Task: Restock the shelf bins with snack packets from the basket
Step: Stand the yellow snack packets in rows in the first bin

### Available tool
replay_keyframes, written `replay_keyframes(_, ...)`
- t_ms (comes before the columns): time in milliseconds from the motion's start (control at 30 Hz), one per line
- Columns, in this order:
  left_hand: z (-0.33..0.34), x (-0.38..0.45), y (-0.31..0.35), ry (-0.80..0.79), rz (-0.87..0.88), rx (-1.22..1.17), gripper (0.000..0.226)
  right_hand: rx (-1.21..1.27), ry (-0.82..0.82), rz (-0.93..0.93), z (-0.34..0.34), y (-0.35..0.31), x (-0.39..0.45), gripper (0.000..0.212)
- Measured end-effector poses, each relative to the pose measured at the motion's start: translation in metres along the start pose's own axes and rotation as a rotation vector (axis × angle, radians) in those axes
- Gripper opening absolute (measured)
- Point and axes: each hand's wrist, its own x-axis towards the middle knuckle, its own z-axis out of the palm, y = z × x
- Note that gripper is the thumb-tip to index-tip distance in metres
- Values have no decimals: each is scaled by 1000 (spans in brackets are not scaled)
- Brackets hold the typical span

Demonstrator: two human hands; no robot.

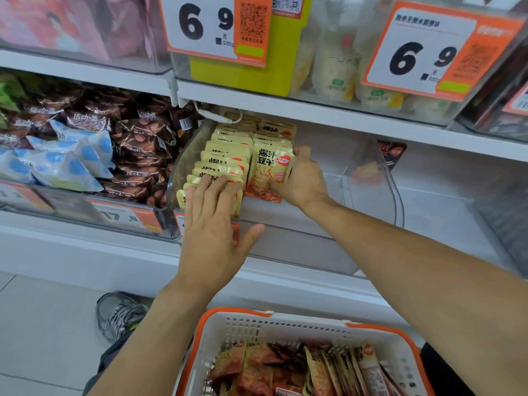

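Note:
A clear plastic shelf bin holds two rows of yellow-and-orange snack packets standing upright at its left side. My left hand lies with straight fingers on the front packets of the left row. My right hand grips the front packet of the right row by its right edge, fingers curled behind it. Below, a white basket with an orange rim holds several more packets of the same kind.
The bin to the left is full of brown and blue-white packets. Upper-shelf bins carry orange price tags reading 6.9. A shoe stands on the tiled floor at the lower left. The right part of the clear bin holds no packets.

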Motion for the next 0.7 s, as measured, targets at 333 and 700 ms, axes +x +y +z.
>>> replay_keyframes(333,-2,-2,-2,-4,28,-15,67,124,4,88,-23,-9,-12,69)
replay_keyframes(700,22,-74,45,125,117,-97,21,331,239,-334,-78,29,-175,9)
